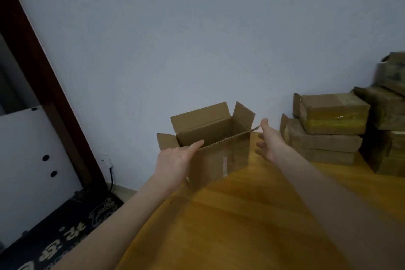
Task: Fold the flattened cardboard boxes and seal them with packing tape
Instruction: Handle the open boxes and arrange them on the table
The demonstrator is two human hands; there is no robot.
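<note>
A small brown cardboard box (221, 151) stands upright on the wooden table (252, 215) near its far left corner, with its top flaps open. My left hand (175, 162) rests against the box's near left edge, the index finger stretched along the top rim. My right hand (268, 140) is at the box's right end with straight fingers, the thumb touching the tip of the near flap. No tape roll is in view.
Sealed, taped boxes (328, 123) are stacked against the wall at the right, with a taller pile (390, 116) at the far right. A dark door frame (43, 85), a white panel (32, 160) and a patterned floor mat (65, 237) lie to the left, below the table.
</note>
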